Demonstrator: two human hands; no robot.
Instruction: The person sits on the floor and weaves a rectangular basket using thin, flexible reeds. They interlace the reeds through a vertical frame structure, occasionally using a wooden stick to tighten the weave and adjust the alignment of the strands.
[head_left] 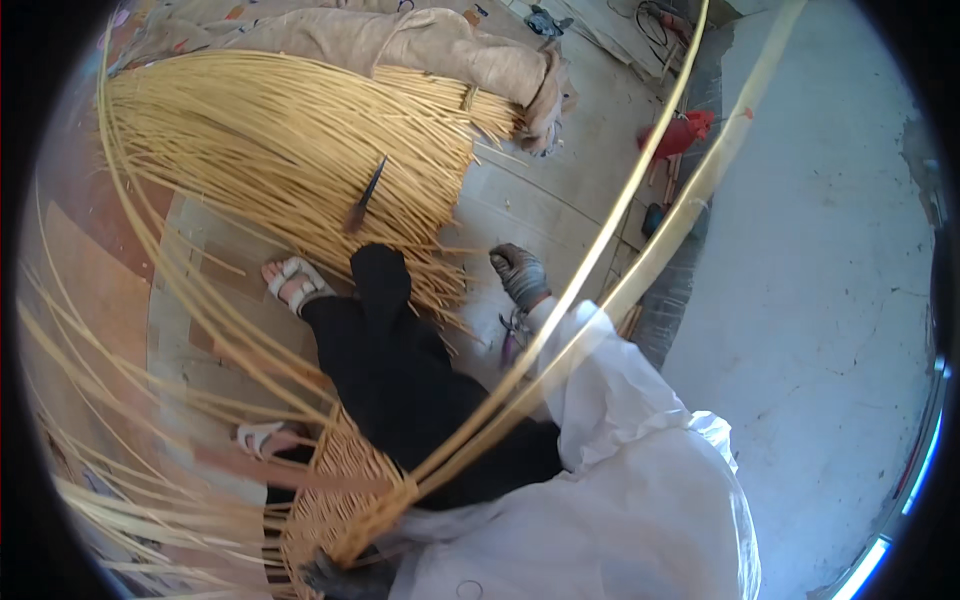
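A partly woven wicker piece [340, 450] lies across my lap, with long loose canes fanning out to the left and two long canes [600, 290] rising to the upper right. My left hand [345, 577], in a dark glove, grips its lower edge; the fingers are partly hidden. Out to the right, my right hand [520, 275], in a grey glove, hangs over the floor with its fingers curled. Whatever it may hold is hidden. Just below that hand is a hand tool [514, 338] resembling pliers or shears. A pointed awl [367, 195] with a wooden handle rests on the cane bundle.
A large bundle of yellow canes [290, 130] spreads across the floor ahead, partly covered by a beige cloth [440, 45]. A red item [680, 133] lies by the pale wall [810, 250] at right. My sandalled foot [297, 285] is beside the bundle.
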